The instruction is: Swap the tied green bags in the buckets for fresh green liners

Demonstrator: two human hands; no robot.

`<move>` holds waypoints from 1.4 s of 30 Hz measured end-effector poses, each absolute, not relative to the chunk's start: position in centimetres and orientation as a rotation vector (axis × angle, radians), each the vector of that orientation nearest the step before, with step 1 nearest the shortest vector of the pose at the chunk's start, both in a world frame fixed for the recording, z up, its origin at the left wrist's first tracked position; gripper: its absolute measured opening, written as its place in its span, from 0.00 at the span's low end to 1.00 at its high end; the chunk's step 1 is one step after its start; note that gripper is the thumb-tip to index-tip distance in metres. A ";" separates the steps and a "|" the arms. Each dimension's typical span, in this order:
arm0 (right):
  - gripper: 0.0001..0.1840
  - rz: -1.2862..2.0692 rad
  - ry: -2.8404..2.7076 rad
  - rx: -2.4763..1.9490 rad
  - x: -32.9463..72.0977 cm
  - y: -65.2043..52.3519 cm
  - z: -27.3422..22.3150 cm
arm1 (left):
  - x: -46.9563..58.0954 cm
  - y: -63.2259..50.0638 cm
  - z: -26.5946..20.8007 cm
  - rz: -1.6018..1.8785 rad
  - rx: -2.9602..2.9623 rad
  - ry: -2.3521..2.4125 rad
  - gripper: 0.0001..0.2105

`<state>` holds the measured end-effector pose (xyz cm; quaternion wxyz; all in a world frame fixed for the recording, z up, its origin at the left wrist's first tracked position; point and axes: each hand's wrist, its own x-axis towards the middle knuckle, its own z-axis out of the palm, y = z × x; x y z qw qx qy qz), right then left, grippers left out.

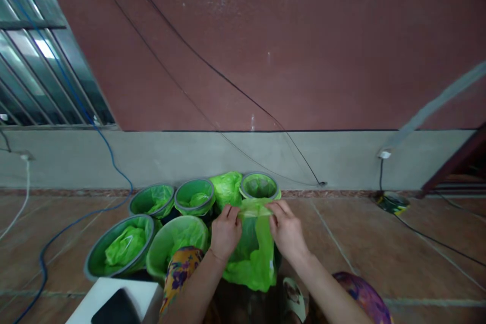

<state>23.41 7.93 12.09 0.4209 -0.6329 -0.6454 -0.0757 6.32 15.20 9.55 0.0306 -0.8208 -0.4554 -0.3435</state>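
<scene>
A thin green plastic bag hangs between my two hands, stretched at its upper edge. My left hand pinches one side of that edge, and my right hand pinches the other. Below and behind the bag is a darker shape, mostly hidden by it. Just beyond my hands stands a bin with a grey rim and a green liner. Left of it, against the wall, is a bulging green bag.
Several lined bins, among them a light green bin and a grey-rimmed bin, stand at left. A white box carries a black phone-like object. A blue hose crosses the tiles. A black cable runs at right.
</scene>
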 end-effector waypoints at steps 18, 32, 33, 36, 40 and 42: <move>0.19 -0.321 -1.654 -1.945 25.9 6.3 10.3 | 6.6 14.9 9.8 -1.614 -2.552 -1.270 0.06; 0.24 -0.488 -1.489 -1.834 33.7 4.0 13.1 | 2.8 16.8 6.3 -0.927 -2.559 -1.832 0.10; 0.24 -0.494 -1.470 -1.853 34.1 3.8 13.0 | 2.4 17.0 6.3 -0.876 -2.539 -1.875 0.09; 0.22 -0.506 -1.443 -1.897 35.1 3.1 12.8 | 1.7 17.2 6.6 -0.744 -2.474 -1.991 0.06; 0.21 -0.566 -1.395 -1.948 36.7 2.1 12.0 | 0.7 17.1 6.7 -0.610 -2.379 -2.084 0.06; 0.21 -0.571 -1.379 -1.965 37.5 1.9 11.1 | 0.2 17.2 6.1 -0.569 -2.339 -2.107 0.06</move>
